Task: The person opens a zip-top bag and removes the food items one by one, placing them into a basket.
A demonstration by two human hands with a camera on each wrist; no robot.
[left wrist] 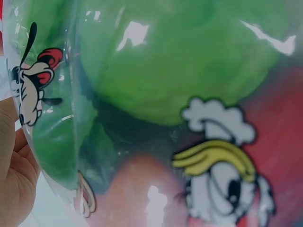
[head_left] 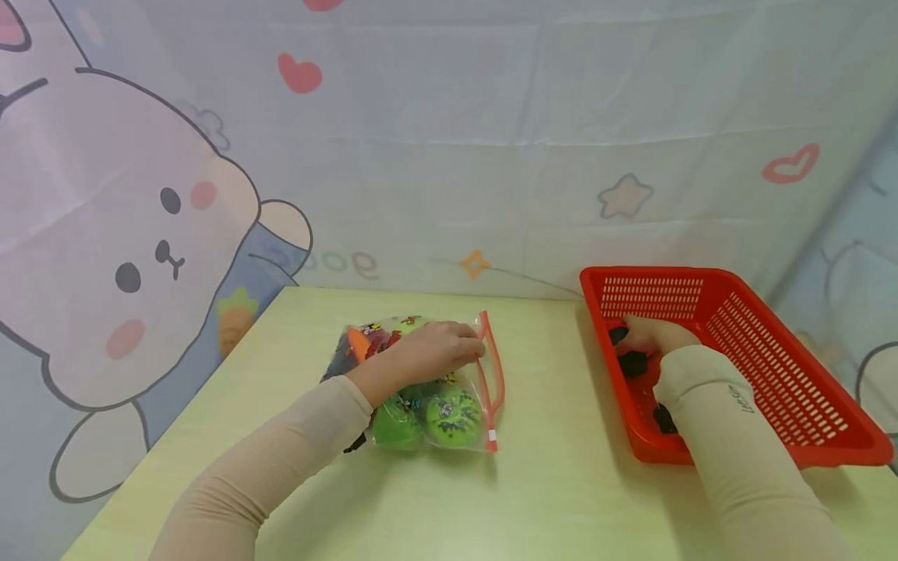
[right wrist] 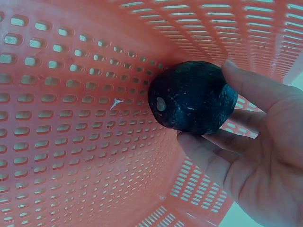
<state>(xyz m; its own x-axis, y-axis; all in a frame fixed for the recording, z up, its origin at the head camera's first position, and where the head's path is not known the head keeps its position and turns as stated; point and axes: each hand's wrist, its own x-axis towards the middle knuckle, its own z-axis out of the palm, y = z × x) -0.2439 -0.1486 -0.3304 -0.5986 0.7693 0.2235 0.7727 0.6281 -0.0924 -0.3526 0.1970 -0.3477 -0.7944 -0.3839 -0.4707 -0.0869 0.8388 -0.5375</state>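
Observation:
A clear zip bag [head_left: 468, 389] with a red zip strip lies on the pale green table [head_left: 547, 483]. It holds green balls [head_left: 452, 417] and other coloured toys. My left hand [head_left: 471, 347] lies on top of the bag, its fingers curled over the film beside the zip. In the left wrist view the bag [left wrist: 165, 71] fills the frame and only my palm [left wrist: 12, 161] shows at the left edge. Inside the red basket [head_left: 807, 366], my right hand [head_left: 641, 339] pinches a dark ball [head_left: 634, 363]. In the right wrist view, thumb and fingers [right wrist: 203, 146] grip the ball [right wrist: 191, 97] just above the basket's floor [right wrist: 71, 118].
Two more dark pieces [head_left: 618, 335] [head_left: 663, 419] lie in the basket. A cartoon-print cloth [head_left: 449, 156] hangs behind the table's far edge. The basket reaches the table's right side.

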